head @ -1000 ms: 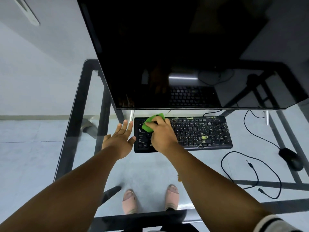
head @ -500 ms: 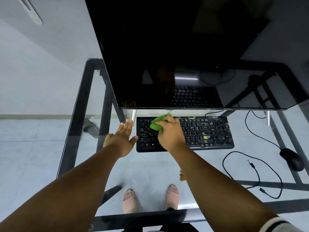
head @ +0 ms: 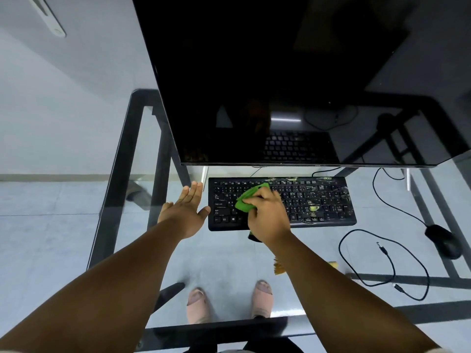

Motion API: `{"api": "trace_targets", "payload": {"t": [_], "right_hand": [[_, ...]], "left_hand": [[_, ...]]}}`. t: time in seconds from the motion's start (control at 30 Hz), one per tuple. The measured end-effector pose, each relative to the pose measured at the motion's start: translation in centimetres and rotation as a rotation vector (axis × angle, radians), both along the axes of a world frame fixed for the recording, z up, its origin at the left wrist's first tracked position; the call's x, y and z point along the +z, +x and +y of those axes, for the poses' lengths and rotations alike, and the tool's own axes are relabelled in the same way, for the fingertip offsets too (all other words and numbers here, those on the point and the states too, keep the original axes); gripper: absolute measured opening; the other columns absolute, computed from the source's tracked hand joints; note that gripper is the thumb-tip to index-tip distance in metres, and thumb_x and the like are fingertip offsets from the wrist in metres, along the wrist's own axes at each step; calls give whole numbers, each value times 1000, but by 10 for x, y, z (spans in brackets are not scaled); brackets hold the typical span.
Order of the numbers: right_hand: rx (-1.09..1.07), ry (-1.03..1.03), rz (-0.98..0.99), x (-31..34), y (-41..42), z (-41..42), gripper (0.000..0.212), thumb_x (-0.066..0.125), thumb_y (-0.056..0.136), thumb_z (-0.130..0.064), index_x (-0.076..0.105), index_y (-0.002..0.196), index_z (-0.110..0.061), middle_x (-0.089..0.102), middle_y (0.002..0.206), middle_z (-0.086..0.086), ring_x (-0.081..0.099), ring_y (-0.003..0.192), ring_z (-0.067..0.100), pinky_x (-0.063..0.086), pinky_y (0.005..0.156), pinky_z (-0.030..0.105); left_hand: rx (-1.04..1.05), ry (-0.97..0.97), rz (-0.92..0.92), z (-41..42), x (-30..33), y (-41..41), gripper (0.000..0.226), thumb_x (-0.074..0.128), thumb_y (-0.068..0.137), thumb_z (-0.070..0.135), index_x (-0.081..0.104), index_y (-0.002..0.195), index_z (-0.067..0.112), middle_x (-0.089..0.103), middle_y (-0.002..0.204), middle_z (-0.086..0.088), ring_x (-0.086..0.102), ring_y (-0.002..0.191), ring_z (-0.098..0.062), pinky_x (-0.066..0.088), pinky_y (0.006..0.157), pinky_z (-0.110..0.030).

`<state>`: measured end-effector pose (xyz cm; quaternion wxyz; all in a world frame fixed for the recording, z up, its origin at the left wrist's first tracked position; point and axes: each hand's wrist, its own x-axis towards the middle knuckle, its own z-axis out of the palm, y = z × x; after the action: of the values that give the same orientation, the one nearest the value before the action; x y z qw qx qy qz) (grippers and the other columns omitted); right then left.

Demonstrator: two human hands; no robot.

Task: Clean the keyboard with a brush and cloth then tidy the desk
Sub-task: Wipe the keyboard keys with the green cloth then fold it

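A black keyboard (head: 316, 200) lies on the glass desk (head: 229, 253) under the monitor, with pale and yellow-green smears on its right half. My right hand (head: 267, 215) presses a bunched green cloth (head: 248, 200) onto the keyboard's left-middle keys. My left hand (head: 186, 210) rests flat and open on the glass just left of the keyboard, thumb near its left edge. A brush-like object with tan bristles (head: 278, 268) lies on the desk, mostly hidden by my right forearm.
A large dark monitor (head: 293, 80) overhangs the back of the desk. A black mouse (head: 443, 240) with its cord sits at the right. A loose black cable (head: 382, 263) loops at the front right. My feet show through the glass.
My right hand has slid the green cloth toward me and a little right across the keys. My left hand has stayed beside the keyboard's left edge.
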<state>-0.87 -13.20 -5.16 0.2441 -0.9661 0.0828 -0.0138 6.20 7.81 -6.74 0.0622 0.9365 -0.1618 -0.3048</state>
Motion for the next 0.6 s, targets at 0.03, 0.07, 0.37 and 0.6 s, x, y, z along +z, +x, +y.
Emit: {"api": "trace_targets", "payload": {"t": [0.03, 0.07, 0.37, 0.6], "right_hand": [[19, 15, -14, 0, 1, 6, 37, 57, 80, 0, 75, 107, -17, 59, 106, -1, 47, 98, 24, 47, 87, 29], [55, 23, -19, 1, 2, 12, 38, 57, 79, 1, 74, 109, -16, 58, 107, -1, 46, 98, 24, 45, 87, 27], [22, 1, 17, 10, 1, -7, 34, 57, 85, -4, 76, 104, -24, 59, 107, -7, 44, 98, 20, 52, 80, 32], [193, 20, 51, 10, 10, 18, 44, 53, 84, 1, 70, 118, -21, 53, 117, -2, 41, 104, 23, 48, 92, 33]], "left_hand": [[-1, -1, -3, 0, 0, 0, 67, 16, 99, 54, -21, 150, 31, -23, 157, 15, -12, 147, -7, 13, 118, -45], [-4, -1, -4, 0, 0, 0, 67, 16, 99, 54, -21, 150, 31, -23, 157, 15, -12, 147, -8, 13, 118, -45], [-11, 4, -5, 1, -2, 1, 68, 16, 98, 56, -22, 149, 32, -23, 157, 16, -12, 147, -7, 13, 117, -44], [14, -16, -7, 1, -3, 0, 67, 19, 99, 55, -21, 149, 34, -21, 157, 17, -12, 147, -6, 12, 118, -45]]}}
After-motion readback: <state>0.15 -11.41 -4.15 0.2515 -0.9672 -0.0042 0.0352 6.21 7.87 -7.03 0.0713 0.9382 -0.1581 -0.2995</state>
